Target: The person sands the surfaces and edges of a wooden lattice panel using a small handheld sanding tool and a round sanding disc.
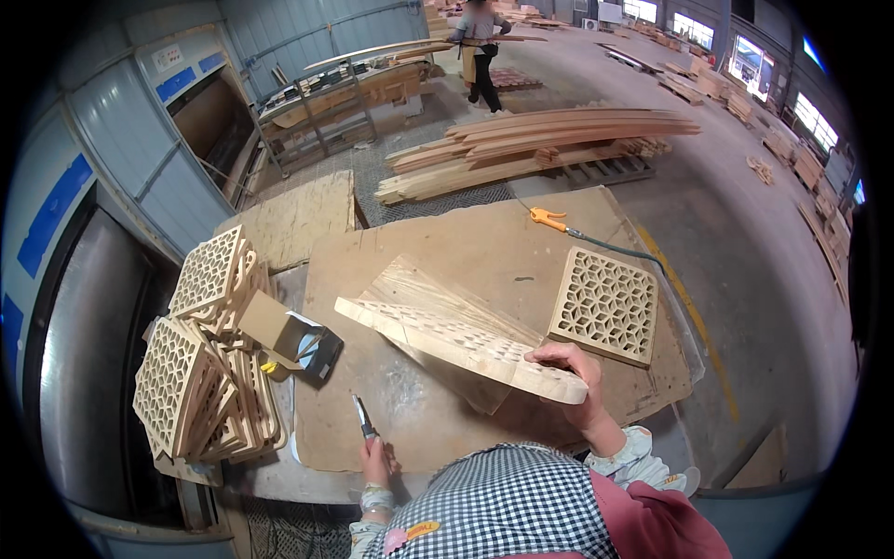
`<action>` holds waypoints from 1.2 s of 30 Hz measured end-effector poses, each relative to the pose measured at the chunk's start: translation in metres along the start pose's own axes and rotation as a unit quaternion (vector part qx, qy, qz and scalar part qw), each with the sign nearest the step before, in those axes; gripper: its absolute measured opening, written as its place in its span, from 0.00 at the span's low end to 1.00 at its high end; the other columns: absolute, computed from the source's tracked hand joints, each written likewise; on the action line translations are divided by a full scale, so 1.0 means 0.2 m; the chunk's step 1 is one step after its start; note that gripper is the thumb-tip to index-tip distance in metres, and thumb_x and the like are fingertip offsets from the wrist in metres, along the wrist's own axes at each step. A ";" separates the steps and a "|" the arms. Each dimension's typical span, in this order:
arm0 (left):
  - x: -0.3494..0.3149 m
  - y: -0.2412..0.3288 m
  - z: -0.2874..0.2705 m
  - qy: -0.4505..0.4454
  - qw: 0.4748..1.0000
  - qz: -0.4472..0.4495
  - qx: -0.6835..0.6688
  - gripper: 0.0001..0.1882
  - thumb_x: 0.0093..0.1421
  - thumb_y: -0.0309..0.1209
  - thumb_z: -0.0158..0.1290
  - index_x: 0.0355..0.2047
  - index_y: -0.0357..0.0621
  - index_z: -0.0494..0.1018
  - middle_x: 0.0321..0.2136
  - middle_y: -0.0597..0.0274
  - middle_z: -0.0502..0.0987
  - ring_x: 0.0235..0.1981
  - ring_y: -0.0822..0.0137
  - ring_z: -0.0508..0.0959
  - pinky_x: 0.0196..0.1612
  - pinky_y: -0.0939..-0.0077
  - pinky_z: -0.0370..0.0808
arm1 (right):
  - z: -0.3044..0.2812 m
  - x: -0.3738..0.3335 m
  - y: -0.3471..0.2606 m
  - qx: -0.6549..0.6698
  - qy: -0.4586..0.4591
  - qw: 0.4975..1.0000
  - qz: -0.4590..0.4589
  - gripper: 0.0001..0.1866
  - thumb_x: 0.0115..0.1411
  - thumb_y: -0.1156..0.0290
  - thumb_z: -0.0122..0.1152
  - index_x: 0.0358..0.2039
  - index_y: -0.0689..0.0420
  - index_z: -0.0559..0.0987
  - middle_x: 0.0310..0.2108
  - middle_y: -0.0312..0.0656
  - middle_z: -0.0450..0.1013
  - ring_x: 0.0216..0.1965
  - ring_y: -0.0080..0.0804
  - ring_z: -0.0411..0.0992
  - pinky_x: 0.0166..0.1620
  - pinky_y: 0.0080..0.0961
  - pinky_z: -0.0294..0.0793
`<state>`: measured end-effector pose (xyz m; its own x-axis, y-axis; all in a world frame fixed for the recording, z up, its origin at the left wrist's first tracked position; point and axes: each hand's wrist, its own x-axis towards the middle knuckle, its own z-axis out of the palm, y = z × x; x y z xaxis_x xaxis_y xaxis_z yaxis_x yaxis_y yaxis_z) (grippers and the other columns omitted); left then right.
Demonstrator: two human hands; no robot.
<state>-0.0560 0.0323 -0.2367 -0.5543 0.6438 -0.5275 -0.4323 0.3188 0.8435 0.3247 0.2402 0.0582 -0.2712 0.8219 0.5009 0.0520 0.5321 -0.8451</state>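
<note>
My right hand [570, 380] grips the right end of a pale wooden lattice panel [456, 347], which is tilted up so its thick edge faces me. Beneath it lies a flat wooden board [402, 278], partly hidden by the panel. In my left hand [377, 463], low over the near edge of the table, is a utility knife [363, 419] with a dark handle and a silver tip pointing away from me. The knife is apart from the panel. Another lattice panel [607, 303] lies flat to the right.
Several lattice panels [172, 382] are stacked at the left, beside an open cardboard box [270, 321]. An orange air gun [548, 218] with a green hose rests on the brown-topped table [358, 438]. Beyond are piled planks [521, 140] and a walking person [480, 56].
</note>
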 end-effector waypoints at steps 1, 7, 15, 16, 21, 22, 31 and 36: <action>0.00 0.00 0.00 0.001 1.000 0.000 0.001 0.17 0.73 0.49 0.55 0.45 0.51 0.66 0.21 0.62 0.71 0.13 0.67 0.72 0.14 0.70 0.71 | 0.00 0.00 0.00 -0.001 -0.004 1.000 0.001 0.15 0.67 0.65 0.65 0.48 0.62 0.83 0.46 0.46 0.85 0.46 0.38 0.85 0.51 0.32 0.84; 0.00 0.00 0.01 0.014 1.000 0.008 0.005 0.17 0.71 0.46 0.56 0.47 0.49 0.67 0.22 0.61 0.73 0.13 0.67 0.73 0.13 0.71 0.71 | 0.00 0.01 0.01 0.020 -0.009 1.000 0.017 0.19 0.66 0.61 0.68 0.49 0.63 0.82 0.46 0.46 0.84 0.46 0.36 0.84 0.52 0.32 0.83; -0.03 0.00 0.02 0.027 0.999 0.027 0.020 0.16 0.72 0.45 0.55 0.48 0.48 0.68 0.22 0.61 0.75 0.13 0.67 0.75 0.14 0.71 0.73 | -0.01 0.00 0.03 0.012 -0.007 0.999 0.053 0.16 0.70 0.64 0.64 0.50 0.63 0.80 0.43 0.45 0.84 0.33 0.23 0.80 0.31 0.17 0.78; -0.03 -0.01 0.01 0.030 0.998 0.037 0.035 0.17 0.72 0.48 0.54 0.45 0.48 0.68 0.20 0.61 0.75 0.13 0.67 0.76 0.14 0.72 0.72 | 0.00 0.02 0.01 0.014 -0.008 0.998 0.063 0.15 0.70 0.66 0.63 0.50 0.62 0.80 0.42 0.44 0.84 0.30 0.20 0.79 0.27 0.15 0.76; 0.05 0.00 0.02 0.004 0.999 0.046 -0.014 0.15 0.69 0.40 0.56 0.48 0.44 0.68 0.22 0.59 0.75 0.13 0.66 0.74 0.14 0.70 0.73 | -0.04 0.00 0.06 0.081 0.016 0.995 0.060 0.16 0.65 0.69 0.71 0.51 0.62 0.82 0.44 0.45 0.85 0.38 0.27 0.84 0.38 0.24 0.84; -0.01 0.06 0.07 0.005 0.998 0.057 -0.009 0.15 0.69 0.40 0.56 0.47 0.44 0.68 0.22 0.59 0.75 0.13 0.66 0.73 0.13 0.70 0.72 | -0.05 0.02 0.09 0.030 0.018 0.999 -0.022 0.17 0.65 0.69 0.72 0.51 0.62 0.82 0.45 0.44 0.85 0.42 0.29 0.85 0.42 0.25 0.85; -0.17 0.09 0.12 0.035 0.998 -0.034 -0.031 0.23 0.70 0.59 0.54 0.33 0.54 0.73 0.18 0.69 0.68 0.12 0.72 0.65 0.13 0.76 0.60 | -0.11 0.04 0.01 -0.024 -0.005 0.997 0.080 0.17 0.63 0.61 0.73 0.47 0.59 0.86 0.40 0.39 0.85 0.39 0.28 0.83 0.43 0.26 0.81; -0.18 0.13 0.10 0.022 0.998 -0.048 -0.036 0.24 0.70 0.58 0.55 0.31 0.51 0.74 0.17 0.66 0.69 0.12 0.69 0.69 0.13 0.75 0.65 | -0.10 0.06 0.07 0.067 0.012 0.996 0.063 0.22 0.60 0.57 0.76 0.47 0.60 0.85 0.40 0.39 0.84 0.39 0.28 0.81 0.44 0.26 0.79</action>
<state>-0.0330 0.0303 -0.1935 -0.5379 0.5805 -0.6112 -0.5339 0.3265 0.7800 0.3411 0.2621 0.0554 -0.2484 0.8858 0.3920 -0.0457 0.3935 -0.9182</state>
